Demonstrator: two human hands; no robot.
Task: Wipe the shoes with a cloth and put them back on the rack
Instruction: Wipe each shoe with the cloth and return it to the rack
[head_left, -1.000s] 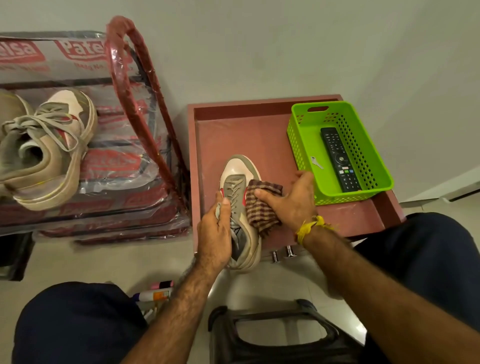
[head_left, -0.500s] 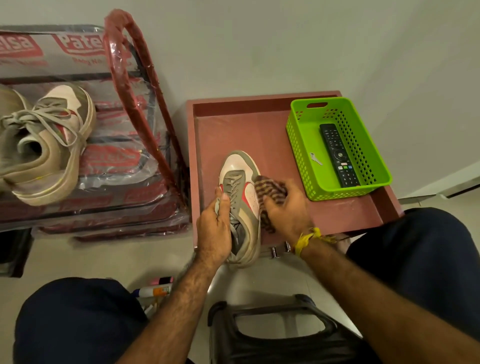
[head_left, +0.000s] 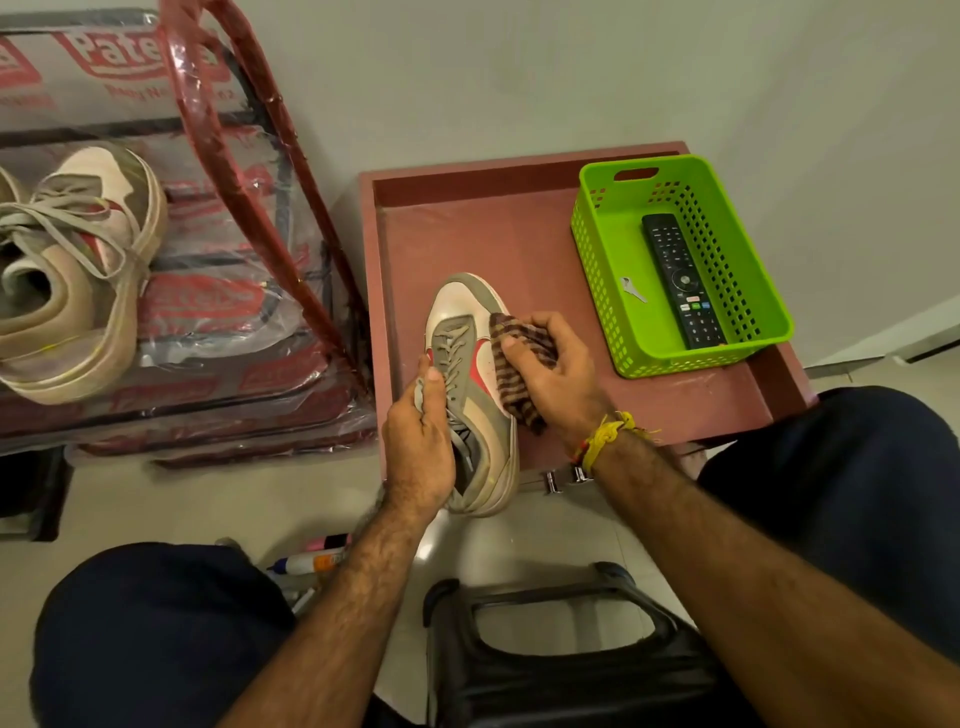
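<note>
A beige, grey and red sneaker (head_left: 470, 332) lies on the reddish-brown tray table (head_left: 519, 239), its toe pointing away from me. My left hand (head_left: 422, 441) grips it at the collar and laces. My right hand (head_left: 556, 369) holds a brown checked cloth (head_left: 511, 364) bunched against the shoe's right side. The matching sneaker (head_left: 78, 280) sits on the plastic-wrapped red shoe rack (head_left: 249, 171) at the left.
A green basket (head_left: 727, 249) on the tray's right holds a black remote (head_left: 680, 280) and a small key (head_left: 632, 289). A black stool (head_left: 561, 654) stands between my knees. Markers and a glue bottle (head_left: 311, 561) lie on the floor near my left knee.
My right hand has slid the cloth along the shoe's right side, first back toward the heel, then forward again. The left hand keeps its grip.
</note>
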